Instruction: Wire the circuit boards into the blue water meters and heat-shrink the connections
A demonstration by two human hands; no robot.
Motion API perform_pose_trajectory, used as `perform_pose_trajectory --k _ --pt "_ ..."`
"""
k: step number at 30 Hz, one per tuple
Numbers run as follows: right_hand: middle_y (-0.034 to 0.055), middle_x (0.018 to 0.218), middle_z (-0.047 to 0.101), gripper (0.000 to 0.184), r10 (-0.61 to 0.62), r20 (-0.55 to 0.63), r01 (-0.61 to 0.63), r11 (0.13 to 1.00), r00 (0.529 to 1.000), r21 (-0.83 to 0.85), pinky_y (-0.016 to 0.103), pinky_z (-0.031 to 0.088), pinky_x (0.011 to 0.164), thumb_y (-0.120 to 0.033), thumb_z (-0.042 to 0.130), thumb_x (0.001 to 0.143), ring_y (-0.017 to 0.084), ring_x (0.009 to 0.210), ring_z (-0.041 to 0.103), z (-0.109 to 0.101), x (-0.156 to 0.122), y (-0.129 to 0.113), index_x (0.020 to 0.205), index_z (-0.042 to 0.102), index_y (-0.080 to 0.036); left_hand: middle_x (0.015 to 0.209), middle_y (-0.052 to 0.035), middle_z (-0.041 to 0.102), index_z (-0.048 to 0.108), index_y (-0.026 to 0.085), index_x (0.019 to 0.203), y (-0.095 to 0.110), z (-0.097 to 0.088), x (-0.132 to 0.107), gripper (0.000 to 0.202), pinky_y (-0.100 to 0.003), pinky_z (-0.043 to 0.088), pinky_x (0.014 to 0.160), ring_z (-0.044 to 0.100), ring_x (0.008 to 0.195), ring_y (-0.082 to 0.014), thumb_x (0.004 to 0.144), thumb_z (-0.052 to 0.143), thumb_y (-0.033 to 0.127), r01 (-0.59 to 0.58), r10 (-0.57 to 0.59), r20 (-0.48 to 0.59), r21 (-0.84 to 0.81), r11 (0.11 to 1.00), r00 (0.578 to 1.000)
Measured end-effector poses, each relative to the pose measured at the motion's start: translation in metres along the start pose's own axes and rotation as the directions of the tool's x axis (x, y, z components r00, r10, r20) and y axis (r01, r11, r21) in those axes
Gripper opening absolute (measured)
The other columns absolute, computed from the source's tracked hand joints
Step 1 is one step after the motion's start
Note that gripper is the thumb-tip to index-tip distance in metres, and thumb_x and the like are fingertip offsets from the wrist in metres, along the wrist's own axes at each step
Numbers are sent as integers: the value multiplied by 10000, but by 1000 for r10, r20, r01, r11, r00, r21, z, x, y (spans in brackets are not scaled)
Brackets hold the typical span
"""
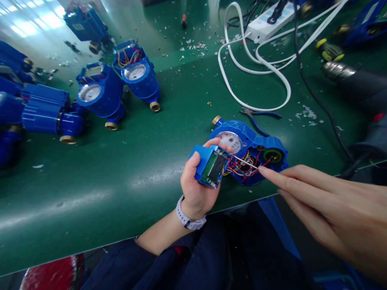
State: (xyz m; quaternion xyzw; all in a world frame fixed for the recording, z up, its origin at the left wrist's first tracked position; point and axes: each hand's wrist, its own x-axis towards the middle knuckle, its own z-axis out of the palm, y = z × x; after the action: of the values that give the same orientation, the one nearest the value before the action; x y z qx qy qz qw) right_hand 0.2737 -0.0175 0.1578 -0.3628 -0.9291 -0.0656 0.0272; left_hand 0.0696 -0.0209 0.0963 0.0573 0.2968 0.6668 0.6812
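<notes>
My left hand grips a blue plastic module with a green circuit board in its exposed side. Coloured wires run from the board into an opened blue water meter, which rests on the bench with its round dial facing up. Pinched in the fingers of my right hand is a thin metal shaft; its far end reaches the board's edge by the wires. The hand hides its rear end.
Behind the meter lie blue-handled cutters. A white cable loops from a power strip. A heat gun and a screwdriver are at right. Several blue meters stand at left on the green bench.
</notes>
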Motion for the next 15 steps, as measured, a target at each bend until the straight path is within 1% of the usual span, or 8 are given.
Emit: perform_pose_trajectory --k 4,8,11,15 --pt "-20 972 674 421 -19 -16 19 1000 1000 0 279 370 384 -297 316 1011 99 572 627 -1 2 0 1410 447 -262 928 -58 722 691 188 950 1 1 0 335 -416 438 1059 668 1050 -240 890 458 421 8 -9 -20 -23 1000 1000" --pt "-16 950 668 410 -27 -22 28 999 999 18 289 392 408 -260 323 997 112 597 637 -2 4 -1 1376 480 -245 934 -67 722 686 191 953 1 2 0 338 -433 429 1063 642 1116 -261 886 456 429 14 -14 -27 -5 1000 1000" --pt "-16 949 670 416 -14 -10 14 1000 1000 2 294 373 401 -246 339 991 114 587 625 -2 3 -3 1384 476 -238 951 -70 721 681 193 958 1 2 0 334 -442 423 1068 628 1145 -271 879 466 435 15 -15 -26 0 1000 1000" --pt "6 956 677 427 -34 -36 34 999 999 -4 296 369 414 -203 367 966 122 625 628 -4 2 -7 1374 494 -204 967 -75 719 677 194 969 1 1 0 342 -448 420 1069 614 1171 -278 868 476 451 3 -2 -30 18 1000 1000"
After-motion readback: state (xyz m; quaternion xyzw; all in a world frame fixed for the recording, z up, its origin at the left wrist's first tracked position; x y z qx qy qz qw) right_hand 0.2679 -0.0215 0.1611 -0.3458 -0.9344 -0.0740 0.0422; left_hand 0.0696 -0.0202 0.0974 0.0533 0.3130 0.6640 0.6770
